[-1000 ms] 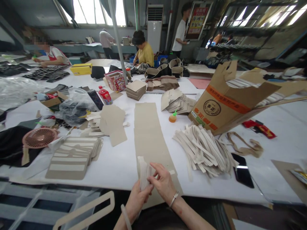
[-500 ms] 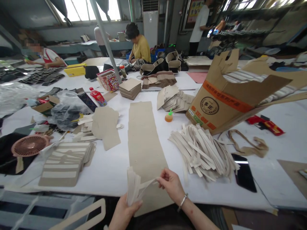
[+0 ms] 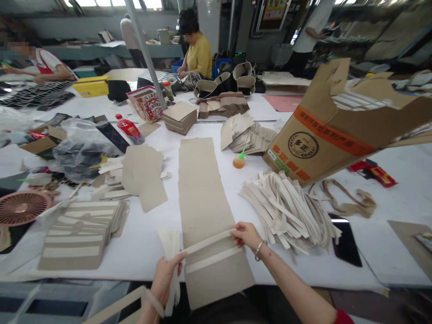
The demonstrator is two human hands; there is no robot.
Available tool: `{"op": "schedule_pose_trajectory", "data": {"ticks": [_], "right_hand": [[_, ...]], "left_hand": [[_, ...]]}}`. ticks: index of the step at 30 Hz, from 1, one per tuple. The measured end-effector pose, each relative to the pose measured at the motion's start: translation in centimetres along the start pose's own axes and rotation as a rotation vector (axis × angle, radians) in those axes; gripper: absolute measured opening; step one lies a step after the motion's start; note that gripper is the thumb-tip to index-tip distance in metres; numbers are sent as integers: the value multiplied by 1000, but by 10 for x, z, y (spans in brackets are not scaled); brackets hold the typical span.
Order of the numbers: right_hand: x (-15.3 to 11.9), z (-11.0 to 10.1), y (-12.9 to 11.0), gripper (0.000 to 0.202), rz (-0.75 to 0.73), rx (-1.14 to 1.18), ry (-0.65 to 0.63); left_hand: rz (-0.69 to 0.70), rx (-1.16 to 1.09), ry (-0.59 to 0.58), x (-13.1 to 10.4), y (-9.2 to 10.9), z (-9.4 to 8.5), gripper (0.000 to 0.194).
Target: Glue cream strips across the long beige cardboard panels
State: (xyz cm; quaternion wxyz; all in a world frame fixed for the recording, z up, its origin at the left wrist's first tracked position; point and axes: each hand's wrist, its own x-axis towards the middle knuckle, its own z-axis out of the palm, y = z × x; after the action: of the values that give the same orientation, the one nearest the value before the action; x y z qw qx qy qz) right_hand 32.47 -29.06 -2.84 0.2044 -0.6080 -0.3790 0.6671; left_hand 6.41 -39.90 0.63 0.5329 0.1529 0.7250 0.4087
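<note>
A pale strip (image 3: 209, 242) is stretched across the long beige board (image 3: 202, 193), lying on or just over it. My right hand (image 3: 247, 236) pinches its right end, at the board's right edge. With thumb and fingers my left hand (image 3: 166, 275) holds the left end, along with a bundle of pale strips (image 3: 169, 245) that fans out above and below the palm. Nearer to me, a second pale strip (image 3: 212, 260) lies flat across the board, parallel to the first. A heap of loose strips (image 3: 286, 211) is to the right of my right hand.
Boards with strips (image 3: 77, 234) are stacked at left, near a pink fan (image 3: 23, 207). A glue bottle (image 3: 239, 160), a large cardboard box (image 3: 313, 135) and a dark phone (image 3: 344, 243) are on the right. Across the table a person in yellow (image 3: 199, 54) sits working.
My hands have moved apart, drawing one strip out straight across the board. A second strip now shows on the board below it. The view has turned slightly.
</note>
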Motion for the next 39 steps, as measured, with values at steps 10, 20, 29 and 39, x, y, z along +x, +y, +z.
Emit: {"op": "schedule_pose_trajectory", "data": {"ticks": [10, 20, 29, 39], "right_hand": [[31, -12, 4, 11, 68, -160, 34], [40, -15, 9, 16, -1, -343, 99], [42, -16, 12, 17, 9, -388, 103], [35, -12, 5, 11, -1, -370, 183]], "left_hand": [[1, 269, 23, 42, -14, 3, 40], [19, 391, 148, 51, -18, 5, 35], [4, 436, 177, 53, -16, 7, 35], [-36, 568, 110, 55, -14, 3, 48]]}}
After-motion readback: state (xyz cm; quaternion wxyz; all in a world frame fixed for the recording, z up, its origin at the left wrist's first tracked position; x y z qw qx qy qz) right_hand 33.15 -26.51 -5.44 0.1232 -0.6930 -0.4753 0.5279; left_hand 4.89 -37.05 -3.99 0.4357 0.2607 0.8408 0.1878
